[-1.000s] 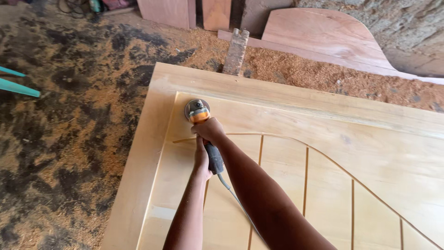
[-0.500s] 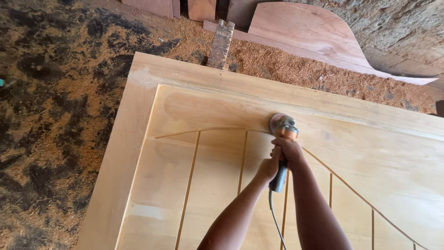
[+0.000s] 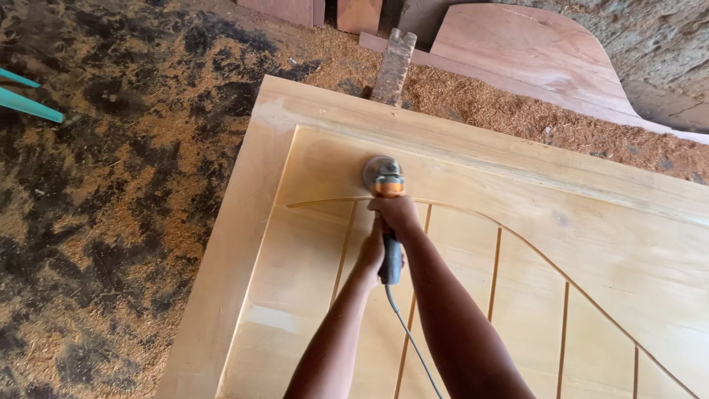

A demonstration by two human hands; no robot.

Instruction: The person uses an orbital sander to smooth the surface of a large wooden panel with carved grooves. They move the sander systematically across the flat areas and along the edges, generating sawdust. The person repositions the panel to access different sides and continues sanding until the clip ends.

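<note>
We keep the sander (image 3: 384, 179) flat on the door (image 3: 473, 244) near its upper left corner, our right hand (image 3: 396, 214) wrapped around its neck, left hand (image 3: 371, 255) gripping the handle, pressing evenly along the curved groove (image 3: 517, 236).

- The floor (image 3: 111, 222) is dark earth, thickly strewn with sawdust (image 3: 502, 111).
- A curved reddish board (image 3: 539, 55) lies at the top right, beside a rough grey wall (image 3: 665, 52).
- More planks (image 3: 317, 11) stand at the top edge.
- A rough wood block (image 3: 393, 66) stands upright in the sawdust.
- Two teal bars (image 3: 26, 100) enter from the left.
- Even daylight.
</note>
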